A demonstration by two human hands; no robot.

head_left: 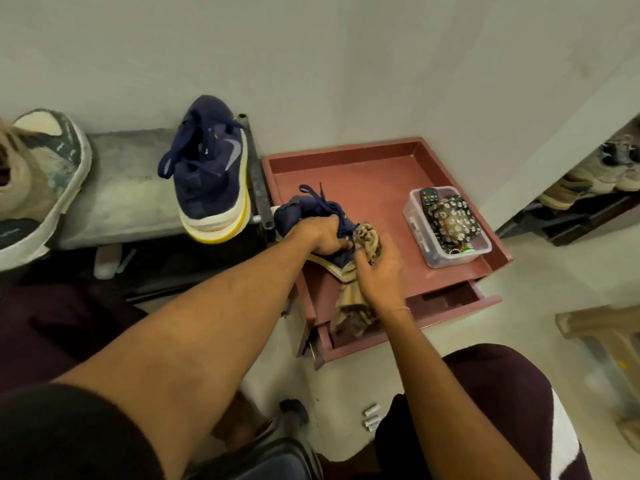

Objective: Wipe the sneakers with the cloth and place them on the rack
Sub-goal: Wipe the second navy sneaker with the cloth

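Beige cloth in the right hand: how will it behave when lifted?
Likely floppy: the cloth hangs in loose folds below the right hand, so its tail would probably trail. Probably light: that hand alone bunches it. It looks like soft fabric, so it should drag on the navy sneaker rather than slip.

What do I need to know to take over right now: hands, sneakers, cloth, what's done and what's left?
Left hand grips the navy sneaker over the red table.
Right hand holds the cloth against that sneaker.
The other sneaker already sits on the rack, by the wall.
Done: one sneaker is on the rack; I cannot tell whether it was wiped.
Left: finish wiping the held sneaker, then set it on the rack beside its pair.
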